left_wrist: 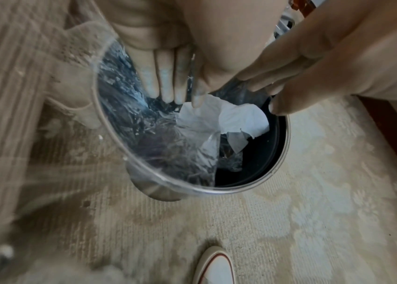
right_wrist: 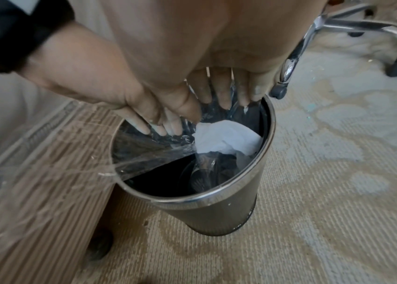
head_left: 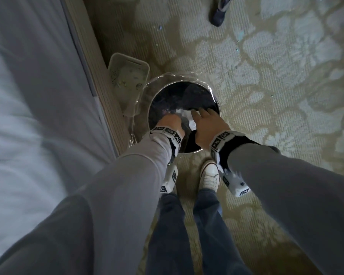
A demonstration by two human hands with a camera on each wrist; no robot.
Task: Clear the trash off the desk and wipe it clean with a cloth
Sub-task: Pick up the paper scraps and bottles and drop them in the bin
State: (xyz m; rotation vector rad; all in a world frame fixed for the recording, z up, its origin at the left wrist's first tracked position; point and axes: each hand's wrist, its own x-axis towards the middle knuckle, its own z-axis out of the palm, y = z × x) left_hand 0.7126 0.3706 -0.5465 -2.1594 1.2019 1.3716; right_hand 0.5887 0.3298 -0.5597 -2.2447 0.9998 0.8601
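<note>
Head view: both hands reach over the metal bin (head_left: 216,110), left hand (head_left: 168,122) and right hand (head_left: 209,126) with fingers (right_wrist: 221,92) extended, grasping nothing, apparently pushing crumpled white paper (left_wrist: 236,117) down inside the bin's clear liner (left_wrist: 144,134).

floor: patterned beige carpet (head_left: 266,80) | left: ribbed wooden panel (head_left: 91,80) | far: chrome chair base (right_wrist: 352,25)

Left hand's (head_left: 170,121) fingertips hidden inside the bin (head_left: 216,104), chair base (right_wrist: 352,26) cut off at upper right, forearms blurred at lower frame
</note>
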